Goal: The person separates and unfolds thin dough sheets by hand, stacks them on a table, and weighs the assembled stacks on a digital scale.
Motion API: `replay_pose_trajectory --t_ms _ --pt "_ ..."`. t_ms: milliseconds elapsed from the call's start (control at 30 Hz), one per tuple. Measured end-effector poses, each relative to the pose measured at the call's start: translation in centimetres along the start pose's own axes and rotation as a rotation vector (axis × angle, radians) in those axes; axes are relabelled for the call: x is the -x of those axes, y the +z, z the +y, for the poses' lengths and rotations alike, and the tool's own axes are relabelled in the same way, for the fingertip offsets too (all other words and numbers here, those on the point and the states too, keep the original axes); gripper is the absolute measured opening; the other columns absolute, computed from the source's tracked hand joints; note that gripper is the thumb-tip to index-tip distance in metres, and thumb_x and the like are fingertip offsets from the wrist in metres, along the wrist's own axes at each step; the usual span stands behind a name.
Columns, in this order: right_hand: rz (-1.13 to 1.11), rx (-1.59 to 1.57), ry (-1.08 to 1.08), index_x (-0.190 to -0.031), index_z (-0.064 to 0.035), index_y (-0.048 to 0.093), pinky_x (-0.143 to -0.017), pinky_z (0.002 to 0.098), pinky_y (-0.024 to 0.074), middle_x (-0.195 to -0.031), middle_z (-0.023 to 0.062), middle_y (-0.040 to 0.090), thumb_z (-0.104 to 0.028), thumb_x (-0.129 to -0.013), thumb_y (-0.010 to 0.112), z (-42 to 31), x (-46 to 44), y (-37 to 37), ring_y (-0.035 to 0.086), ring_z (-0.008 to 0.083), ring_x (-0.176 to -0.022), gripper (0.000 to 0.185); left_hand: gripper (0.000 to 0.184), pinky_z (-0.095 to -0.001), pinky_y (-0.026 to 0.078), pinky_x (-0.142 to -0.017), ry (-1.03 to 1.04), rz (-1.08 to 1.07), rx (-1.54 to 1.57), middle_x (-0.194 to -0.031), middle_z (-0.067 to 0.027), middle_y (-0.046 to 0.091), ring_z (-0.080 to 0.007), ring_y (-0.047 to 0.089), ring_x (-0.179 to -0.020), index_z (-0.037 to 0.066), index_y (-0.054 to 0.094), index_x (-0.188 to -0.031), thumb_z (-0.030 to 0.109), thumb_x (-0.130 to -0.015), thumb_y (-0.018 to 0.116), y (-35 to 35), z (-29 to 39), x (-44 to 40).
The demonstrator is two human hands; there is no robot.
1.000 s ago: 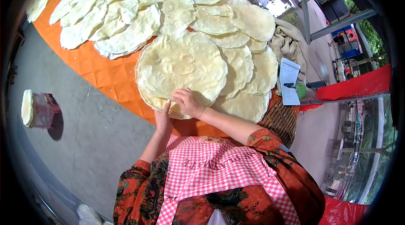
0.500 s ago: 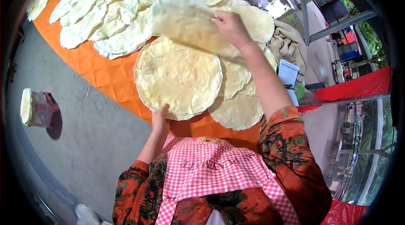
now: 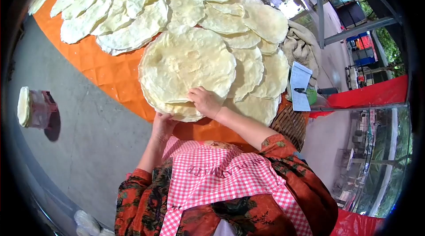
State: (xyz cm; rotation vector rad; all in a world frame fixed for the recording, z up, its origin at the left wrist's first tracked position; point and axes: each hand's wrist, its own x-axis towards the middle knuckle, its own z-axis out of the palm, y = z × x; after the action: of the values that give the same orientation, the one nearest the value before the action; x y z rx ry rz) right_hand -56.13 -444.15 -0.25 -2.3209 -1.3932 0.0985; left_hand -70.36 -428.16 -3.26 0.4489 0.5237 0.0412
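Note:
A stack of thin, round, pale flatbreads (image 3: 188, 65) lies on the orange cloth (image 3: 110, 76) in front of me. My right hand (image 3: 206, 102) is closed at the near edge of the top flatbread, which lies slightly off the ones below. At the stack's lower left rim, my left hand (image 3: 164, 123) holds the edge of the lower flatbreads; part of its fingers is hidden beneath. More flatbreads (image 3: 248, 70) overlap to the right of the stack, and others (image 3: 133, 26) spread across the cloth behind it.
A stool-like object (image 3: 37, 107) with a pale round top stands on the grey floor to the left. To the right are a crumpled beige cloth (image 3: 301, 46), an open notebook (image 3: 301, 79) with a pen, and a woven basket-like piece (image 3: 290, 125).
My right hand has come down and toward me, bringing the raised flatbread onto the stack. My left hand stays at the stack's edge.

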Motion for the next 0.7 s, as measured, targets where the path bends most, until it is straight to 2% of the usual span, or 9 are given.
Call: replay_pose_trajectory --t_ms 33,133,233,333,433,533,700 --pt "-0.031 -0.013 0.01 -0.095 -0.0049 0.061 -0.082 0.0362 0.0506 -0.107 0.0079 0.057 -0.005 -0.075 0.058 0.2 0.1 -0.3 0.054 0.0264 -0.103 0.02 0.06 -0.0401 0.054 -0.086 0.005 0.018 -0.07 -0.121 -0.0156 0.053 -0.0283 0.057 -0.11 0.004 0.034 -0.134 -0.009 -0.077 0.046 0.8 0.1 0.4" --pt "-0.089 -0.06 -0.012 -0.099 -0.0055 0.06 -0.083 0.0366 0.0505 -0.109 0.0059 0.056 -0.006 -0.072 0.062 0.7 0.5 -0.5 0.053 0.0264 -0.104 0.026 0.067 -0.0418 0.053 -0.09 0.014 0.042 -0.149 -0.129 -0.0134 0.049 -0.0293 0.055 -0.114 0.008 0.032 -0.137 -0.011 -0.075 0.048 0.2 -0.6 -0.4" --pt "-0.067 -0.077 -0.005 -0.103 -0.0061 0.06 -0.086 0.0372 0.0494 -0.113 0.0063 0.055 -0.008 -0.072 0.065 1.5 0.9 -0.4 0.052 0.0269 -0.106 0.03 0.064 -0.0426 0.054 -0.089 0.085 0.032 -0.003 -0.129 -0.0131 0.048 -0.0285 0.056 -0.113 0.009 0.031 -0.138 -0.009 -0.079 0.047 0.2 -1.3 -0.6" --pt "-0.012 -0.118 -0.025 -0.105 -0.0073 0.061 -0.089 0.038 0.0479 -0.116 0.0074 0.054 -0.009 -0.073 0.065 1.1 1.3 -0.5 0.053 0.0278 -0.106 0.033 0.058 -0.0434 0.053 -0.09 0.014 0.127 0.015 -0.13 -0.0129 0.048 -0.028 0.055 -0.113 0.01 0.03 -0.138 -0.007 -0.084 0.046 0.4 -1.3 -0.5" --pt "-0.022 -0.148 -0.028 -0.107 -0.0076 0.061 -0.092 0.0383 0.0462 -0.117 0.0092 0.055 -0.009 -0.075 0.064 0.9 1.4 -1.0 0.052 0.0282 -0.109 0.033 0.053 -0.0421 0.053 -0.088 0.06 0.083 0.02 -0.129 -0.0121 0.049 -0.0267 0.056 -0.112 0.009 0.032 -0.137 -0.002 -0.088 0.049 1.5 -1.3 -0.2" --pt "-0.094 -0.122 -0.034 -0.111 -0.0054 0.061 -0.094 0.0372 0.0459 -0.118 0.0099 0.056 -0.008 -0.077 0.067 1.8 1.3 -0.6 0.052 0.0293 -0.11 0.035 0.053 -0.0412 0.054 -0.086 0.072 0.054 -0.073 -0.126 -0.0116 0.05 -0.0262 0.056 -0.111 0.008 0.034 -0.135 -0.001 -0.087 0.054 2.0 -1.0 -0.3" --pt "-0.099 -0.208 0.023 -0.112 -0.0057 0.059 -0.097 0.0387 0.043 -0.121 0.0112 0.054 -0.011 -0.079 0.065 1.5 1.7 -0.7 0.05 0.0302 -0.112 0.034 0.052 -0.0407 0.054 -0.083 0.057 0.137 -0.147 -0.122 -0.0113 0.053 -0.0256 0.057 -0.109 0.008 0.037 -0.133 0.003 -0.086 0.06 2.2 -1.2 -0.8"
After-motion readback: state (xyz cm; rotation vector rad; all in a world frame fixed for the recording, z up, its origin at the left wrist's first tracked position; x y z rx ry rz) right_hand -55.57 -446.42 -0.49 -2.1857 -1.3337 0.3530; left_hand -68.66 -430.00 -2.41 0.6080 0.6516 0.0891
